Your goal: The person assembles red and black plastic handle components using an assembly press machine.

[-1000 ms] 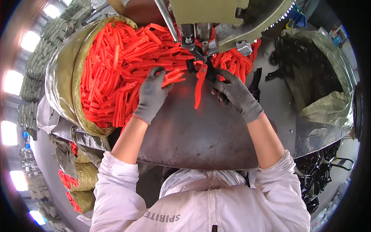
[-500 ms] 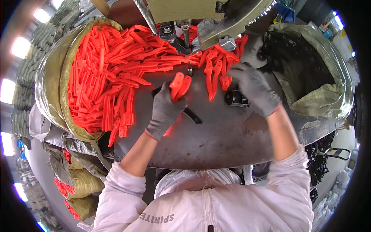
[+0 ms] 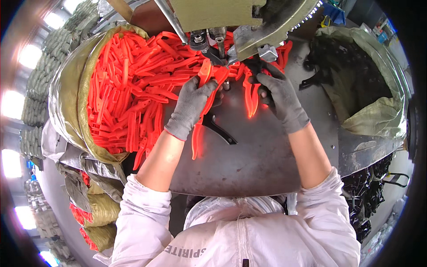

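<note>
**Gloved hands feed orange strips at press**

Both forearms reach up from lower edge over dark metal table (image 3: 249,178). Left hand (image 3: 192,107), grey glove, fingers clamped on long orange strip (image 3: 199,120) hanging down twd the person; a black blade part (image 3: 219,129) lies just beside it. Right hand (image 3: 280,95), fingers curled on sth dark under machine head (image 3: 231,18) – can't tell what. Beyond, left: sack (image 3: 66,102) piled w/ orange strips.
</note>
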The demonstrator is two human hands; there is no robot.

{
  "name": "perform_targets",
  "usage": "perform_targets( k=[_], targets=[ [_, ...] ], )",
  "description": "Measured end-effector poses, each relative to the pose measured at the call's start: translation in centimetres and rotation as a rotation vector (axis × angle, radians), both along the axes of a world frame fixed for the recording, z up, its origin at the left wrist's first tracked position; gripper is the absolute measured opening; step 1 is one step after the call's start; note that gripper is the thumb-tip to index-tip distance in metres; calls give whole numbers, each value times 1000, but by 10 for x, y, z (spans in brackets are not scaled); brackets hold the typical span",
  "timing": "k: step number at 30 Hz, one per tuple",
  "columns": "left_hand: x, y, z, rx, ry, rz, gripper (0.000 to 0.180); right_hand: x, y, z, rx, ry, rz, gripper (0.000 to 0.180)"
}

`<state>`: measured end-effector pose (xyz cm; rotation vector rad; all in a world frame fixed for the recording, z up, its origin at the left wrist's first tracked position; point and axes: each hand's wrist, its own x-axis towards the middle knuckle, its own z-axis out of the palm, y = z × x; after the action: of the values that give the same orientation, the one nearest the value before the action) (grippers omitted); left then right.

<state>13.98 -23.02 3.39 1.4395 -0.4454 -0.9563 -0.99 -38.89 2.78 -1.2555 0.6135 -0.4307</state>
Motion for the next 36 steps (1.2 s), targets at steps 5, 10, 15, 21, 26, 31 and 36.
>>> perform_targets(
  k=[5, 10, 15, 21, 26, 31, 36],
  targets=[
    [0, -3, 2, 24, 2, 73, 24, 20, 24, 6, 67, 51, 217, 44],
    [8, 4, -4, -9, -83, 34, 24, 23, 31, 10, -39, 125, 179, 42],
    [52, 44, -16, 614, -1266, -8, 31, 20, 27, -3, -5, 257, 198, 41],
    [77, 69, -39, 951, -1394, -64, 31, 21, 28, -3, -45, 250, 230, 48],
    [70, 85, -37, 959, -1417, -141, 31, 14, 31, 10, -35, 209, 159, 50],
    [58, 92, -18, 832, -1411, 31, 44, 5, 33, 8, -32, 240, 191, 48],
    [30, 82, 14, 647, -1195, 48, 48, 4, 31, -4, 57, 266, 237, 47]
  ],
)
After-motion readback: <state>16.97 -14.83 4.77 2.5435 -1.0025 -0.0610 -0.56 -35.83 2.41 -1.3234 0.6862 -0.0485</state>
